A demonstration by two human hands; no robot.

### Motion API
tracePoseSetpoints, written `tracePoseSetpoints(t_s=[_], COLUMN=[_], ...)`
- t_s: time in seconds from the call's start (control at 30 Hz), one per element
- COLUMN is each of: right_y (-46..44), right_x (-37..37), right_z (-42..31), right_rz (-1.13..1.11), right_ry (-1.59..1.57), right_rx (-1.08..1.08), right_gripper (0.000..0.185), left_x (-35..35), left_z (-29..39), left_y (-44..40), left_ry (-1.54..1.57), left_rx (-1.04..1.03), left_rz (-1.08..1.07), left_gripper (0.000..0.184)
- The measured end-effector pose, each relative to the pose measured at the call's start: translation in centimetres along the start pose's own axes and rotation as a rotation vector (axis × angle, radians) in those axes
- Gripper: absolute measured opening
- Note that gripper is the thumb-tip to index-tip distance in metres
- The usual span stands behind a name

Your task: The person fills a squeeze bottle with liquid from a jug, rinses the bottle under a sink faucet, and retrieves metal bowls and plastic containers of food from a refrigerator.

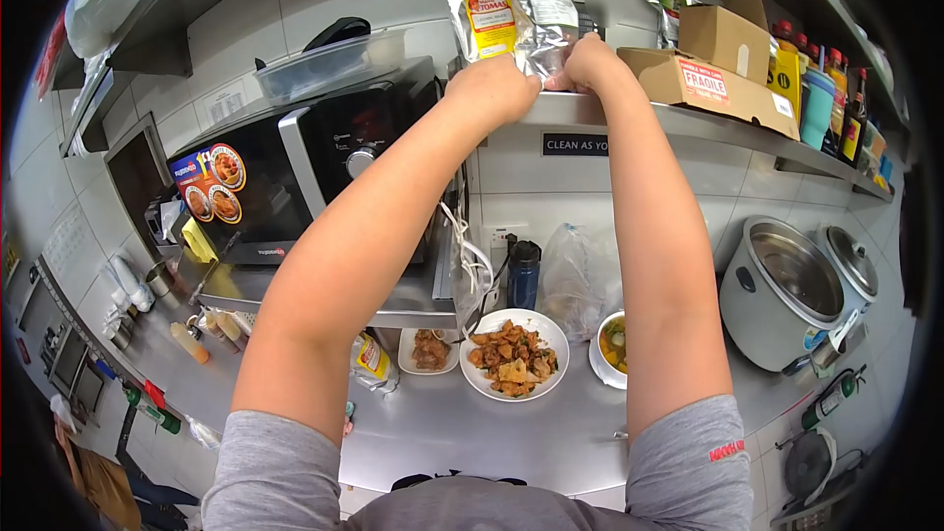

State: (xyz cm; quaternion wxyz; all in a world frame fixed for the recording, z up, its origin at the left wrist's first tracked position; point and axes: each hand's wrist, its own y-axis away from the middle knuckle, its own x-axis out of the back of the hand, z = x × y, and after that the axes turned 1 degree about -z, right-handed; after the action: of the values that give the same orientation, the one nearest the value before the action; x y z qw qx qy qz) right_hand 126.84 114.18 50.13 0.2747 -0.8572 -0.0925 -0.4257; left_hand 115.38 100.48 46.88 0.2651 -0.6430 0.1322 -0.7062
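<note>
The left hand and right hand are up close to each other at the shelf. The shiny pouches stand right by them. I cannot tell how tightly the fingers grip.

Desk: metal, smooth, brushed-looking sheen. Shelf on the right: metal, smooth. Pouches at the hands: silvery, foil-like, glossy, crinkled. Cartons: matt brown cardboard, glossy-looking sticker. Microwave: dark glossy front, metallic-looking handle. Tub on top: clear plastic, smooth. Wall tiles: smooth, pale, faint shine. Plate: white, smooth, glossy. Bag: thin clear plastic, wrinkled. Cooker: smooth pale casing, shiny metal pot inside. Sleeves: grey cloth, matt.
</note>
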Motion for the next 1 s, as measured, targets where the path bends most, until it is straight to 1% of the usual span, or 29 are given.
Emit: tracePoseSetpoints(t_s=[0.03,0.1,0.13,0.17,0.2,0.23,0.27,0.3,0.33,0.37,0.4,0.43,0.47,0.5,0.53,0.57,0.6,0.63,0.67,0.7,0.73,0.77,0.8,0.87,0.9,0.93,0.97,1.0], right_y=[0.3,0.8,-0.1,-0.6,-0.6,-0.6,-0.6,-0.9,0.2,-2.1,-1.3,0.9,3.2,6.0,7.7,12.3,14.6,18.3,22.8,26.4,30.3,33.9,36.2,38.3,38.7,39.2,39.6,40.1], right_x=[-0.1,-0.2,-0.8,-0.6,-0.4,-0.2,0.3,-0.6,0.0,-1.1,-1.1,-0.8,-0.4,-0.8,-1.6,-2.7,-3.7,-5.2,-7.0,-9.2,-11.5,-13.6,-15.1,-18.5,-21.5,-24.8,-27.7,-30.7], right_z=[0.1,-0.1,0.4,0.7,0.6,0.6,0.7,0.8,1.0,2.3,2.3,2.8,2.5,1.6,2.1,1.2,2.1,2.3,1.4,0.8,-1.3,-3.3,-4.3,-6.7,-7.9,-9.0,-10.2,-11.2], right_rz=[-0.001,0.034,0.092,0.085,0.01,-0.069,-0.07,0.118,0.145,0.423,0.685,0.866,1.004,1.101,1.012,0.93,0.94,0.831,0.733,0.636,0.454,0.276,0.02,-0.489,-0.719,-0.945,-1.07,-1.185], right_ry=[-0.002,0.147,0.153,0.155,0.284,0.409,0.547,0.31,0.254,0.197,0.127,-0.129,-0.217,-0.322,-0.673,-0.857,-0.837,-0.985,-1.047,-1.078,-1.104,-1.122,-1.043,-0.867,-0.862,-0.848,-0.723,-0.592], right_rx=[-0.006,0.04,0.009,0.006,0.092,0.181,0.274,0.059,0.098,0.09,0.101,0.312,0.418,0.426,0.574,0.614,0.705,0.823,0.864,1.028,1.069,1.108,1.033,0.898,0.833,0.763,0.697,0.631], right_gripper=[0.096,0.086,0.077,0.077,0.068,0.06,0.047,0.041,0.042,0.038,0.029,0.03,0.03,0.029,0.027,0.026,0.027,0.027,0.025,0.025,0.024,0.024,0.026,0.03,0.032,0.035,0.036,0.037], left_x=[-0.2,-0.3,-0.2,-0.3,-0.1,0.6,1.4,1.9,2.2,2.3,2.0,1.6,0.6,-1.3,-3.6,-6.4,-8.4,-11.0,-13.4,-15.0,-16.5,-17.9,-18.9,-19.4,-20.7,-22.2,-22.8,-23.2], left_z=[0.0,0.1,-0.1,-0.6,-0.9,-0.7,-0.6,-1.0,-1.7,-2.3,-3.6,-4.6,-5.6,-6.8,-7.6,-9.0,-10.1,-11.5,-13.2,-15.1,-17.0,-19.4,-22.2,-28.2,-30.8,-33.3,-35.3,-34.7], left_y=[0.0,0.3,0.8,1.6,2.8,4.7,7.0,9.4,12.1,15.3,18.3,21.6,25.2,28.5,32.2,35.5,38.8,42.2,45.2,47.7,50.2,52.3,53.8,56.2,57.3,58.6,59.5,60.2], left_ry=[0.0,0.04,0.041,0.199,0.358,0.371,0.383,0.345,0.307,0.312,0.308,0.384,0.473,0.546,0.633,0.72,0.717,0.734,0.747,0.685,0.622,0.531,0.435,0.162,0.158,0.072,-0.017,0.452], left_rx=[-0.004,-0.01,-0.011,-0.153,-0.292,-0.318,-0.341,-0.42,-0.492,-0.493,-0.497,-0.497,-0.396,-0.367,-0.287,-0.222,-0.069,0.044,0.136,0.24,0.332,0.463,0.587,0.49,0.499,0.556,0.609,0.85], left_rz=[-0.006,0.084,0.081,0.19,0.298,0.33,0.362,0.422,0.483,0.51,0.491,0.438,0.305,0.178,0.057,-0.122,-0.366,-0.45,-0.532,-0.487,-0.447,-0.361,-0.277,0.05,0.047,0.144,0.244,-0.014], left_gripper=[0.067,0.064,0.064,0.061,0.06,0.057,0.055,0.052,0.05,0.046,0.044,0.04,0.037,0.035,0.033,0.033,0.032,0.032,0.031,0.031,0.031,0.031,0.031,0.025,0.025,0.022,0.02,0.021])
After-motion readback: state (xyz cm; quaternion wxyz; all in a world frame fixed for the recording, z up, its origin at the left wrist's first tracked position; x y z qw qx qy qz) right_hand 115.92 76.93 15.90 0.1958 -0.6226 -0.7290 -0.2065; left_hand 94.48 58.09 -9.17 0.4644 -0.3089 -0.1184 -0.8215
